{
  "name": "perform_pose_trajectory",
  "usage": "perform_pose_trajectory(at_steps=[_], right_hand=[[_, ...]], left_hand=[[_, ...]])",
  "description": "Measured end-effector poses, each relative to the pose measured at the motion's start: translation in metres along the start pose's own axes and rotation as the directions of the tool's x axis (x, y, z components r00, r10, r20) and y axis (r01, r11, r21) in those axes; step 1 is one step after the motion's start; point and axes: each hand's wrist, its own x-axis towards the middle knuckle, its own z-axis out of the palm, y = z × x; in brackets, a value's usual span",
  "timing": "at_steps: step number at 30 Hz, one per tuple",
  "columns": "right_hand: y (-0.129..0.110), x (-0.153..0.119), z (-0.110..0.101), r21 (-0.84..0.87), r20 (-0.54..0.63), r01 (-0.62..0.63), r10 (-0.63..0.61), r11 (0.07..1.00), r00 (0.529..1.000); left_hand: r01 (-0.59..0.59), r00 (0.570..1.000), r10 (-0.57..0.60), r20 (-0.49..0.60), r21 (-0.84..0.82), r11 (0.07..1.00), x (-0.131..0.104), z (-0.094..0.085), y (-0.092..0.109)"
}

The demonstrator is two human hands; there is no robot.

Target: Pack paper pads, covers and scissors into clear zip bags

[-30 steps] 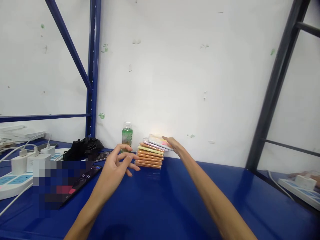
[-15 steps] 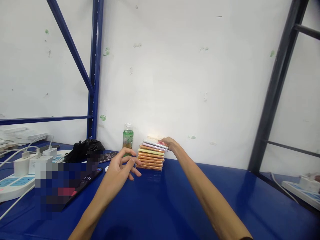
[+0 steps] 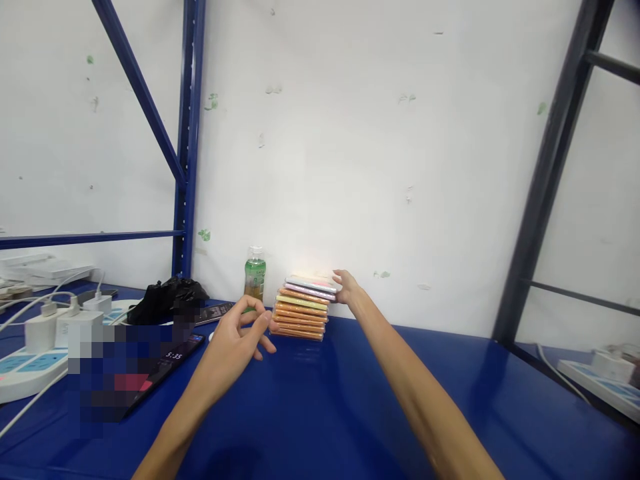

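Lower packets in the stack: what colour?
Orange; the lower packets show best in the head view.

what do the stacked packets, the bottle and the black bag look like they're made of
Stacked packets: glossy outer wrap, probably plastic film, judging by the glints along their edges; the contents' material is unclear.
Bottle: smooth and see-through, likely clear plastic, though glass can't be ruled out.
Black bag: apparently thin plastic film, crumpled with shiny creases.

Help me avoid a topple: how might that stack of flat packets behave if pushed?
The stack could slide apart or tip, since its upper packets sit shifted rightward. Glossy surfaces suggest slipperiness. Straight edges hint the packets are fairly stiff.
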Motion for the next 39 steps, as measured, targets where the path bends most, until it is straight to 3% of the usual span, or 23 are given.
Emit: perform_pose_trajectory(at_steps=[5, 10, 15, 18, 24, 28, 32, 35, 39], right_hand=[[0.034, -0.008, -0.031, 0.081, -0.162, -0.084, 0.096, 0.993, 0.982], [0.082, -0.028, -0.091, 0.101, -0.323, -0.08, 0.109, 0.992, 0.94], [0.115, -0.038, -0.16, 0.043, -0.479, -0.134, 0.139, 0.99, 0.867], [0.124, -0.036, -0.18, -0.056, -0.518, -0.163, 0.111, 0.985, 0.848], [0.127, -0.031, -0.173, -0.412, -0.447, -0.135, -0.071, 0.901, 0.892], [0.127, -0.038, -0.155, -0.684, -0.276, -0.054, -0.189, 0.727, 0.943], [0.128, -0.047, -0.134, -0.851, -0.034, 0.084, -0.213, 0.519, 0.976], [0.125, -0.051, -0.123, -0.898, 0.078, 0.161, -0.211, 0.409, 0.974], [0.121, -0.054, -0.126, -0.924, 0.132, 0.198, -0.215, 0.327, 0.968]], left_hand=[[-0.006, 1.0, 0.008, -0.022, 0.078, 0.997, 0.004, -0.004, -0.006], [-0.009, 1.0, 0.007, 0.012, 0.188, 0.982, 0.006, -0.006, -0.017], [-0.056, 0.997, 0.027, 0.073, 0.423, 0.905, 0.009, 0.026, -0.032], [-0.122, 0.992, 0.071, 0.106, 0.623, 0.773, 0.024, 0.049, -0.042], [-0.121, 0.992, 0.092, 0.086, 0.84, 0.529, 0.07, 0.058, -0.074], [-0.159, 0.987, 0.083, 0.137, 0.895, 0.417, 0.08, 0.061, -0.097], [-0.179, 0.984, 0.077, 0.162, 0.919, 0.351, 0.081, 0.059, -0.107], [-0.098, 0.993, 0.093, 0.072, 0.944, 0.316, 0.085, 0.046, -0.107], [0.064, 0.989, 0.114, -0.1, 0.957, 0.283, 0.091, 0.024, -0.106]])
